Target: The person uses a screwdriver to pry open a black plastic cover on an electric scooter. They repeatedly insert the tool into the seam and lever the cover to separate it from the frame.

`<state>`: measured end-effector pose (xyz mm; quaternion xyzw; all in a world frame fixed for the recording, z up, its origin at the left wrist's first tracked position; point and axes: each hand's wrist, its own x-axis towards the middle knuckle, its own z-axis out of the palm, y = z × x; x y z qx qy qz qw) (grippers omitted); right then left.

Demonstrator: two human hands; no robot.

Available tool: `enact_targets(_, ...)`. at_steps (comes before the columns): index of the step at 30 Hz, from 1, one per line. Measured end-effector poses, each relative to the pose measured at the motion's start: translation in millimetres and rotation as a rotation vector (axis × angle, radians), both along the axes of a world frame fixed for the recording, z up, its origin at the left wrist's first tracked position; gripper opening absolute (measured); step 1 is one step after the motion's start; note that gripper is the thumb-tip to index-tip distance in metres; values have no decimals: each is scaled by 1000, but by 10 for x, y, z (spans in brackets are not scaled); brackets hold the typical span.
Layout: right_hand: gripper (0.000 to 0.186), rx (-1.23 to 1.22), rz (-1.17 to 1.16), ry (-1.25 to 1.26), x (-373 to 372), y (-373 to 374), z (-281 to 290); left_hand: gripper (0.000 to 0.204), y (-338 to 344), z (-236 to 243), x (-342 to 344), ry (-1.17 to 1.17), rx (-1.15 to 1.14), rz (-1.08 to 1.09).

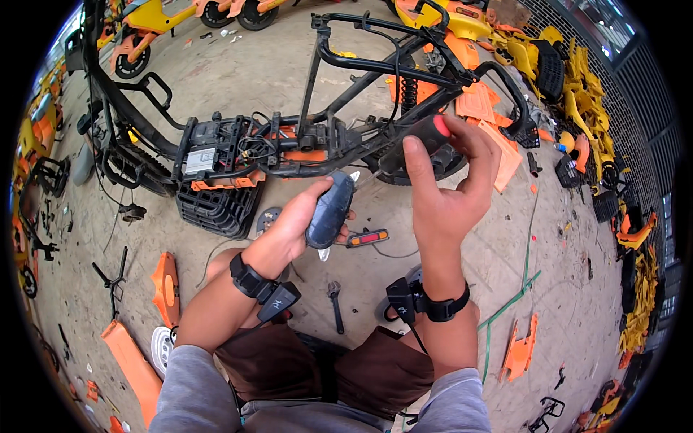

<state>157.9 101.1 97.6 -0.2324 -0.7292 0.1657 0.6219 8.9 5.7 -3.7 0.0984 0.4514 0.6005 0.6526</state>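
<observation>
My left hand holds a dark, elongated rounded part with pale, shiny bits at both ends. My right hand grips a black screwdriver handle with a red end; its thin shaft slants down-left toward the dark part, and I cannot tell whether it touches it. Beyond my hands stands a stripped black scooter frame with an exposed boxy metal module and cables. A red and amber light with a wire lies on the floor below, and an adjustable wrench lies between my legs.
Orange panels and a black forked metal piece lie on the concrete floor around me. Yellow body parts are heaped along the right wall. Yellow scooters stand at the back and left, and a green strap lies to my right.
</observation>
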Motion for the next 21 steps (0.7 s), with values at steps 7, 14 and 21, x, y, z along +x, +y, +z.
enact_targets(7,34,47,59,37,10,81,-52,41,15,19,21,7,-14,5)
enact_targets(14,32,-60,29,8,6,3,-11,41,14,-30,12,2,-15,-7)
enact_targets(21,34,20,-23,1,-9,2,-8,42,25,-17,22,-1,-10,-10)
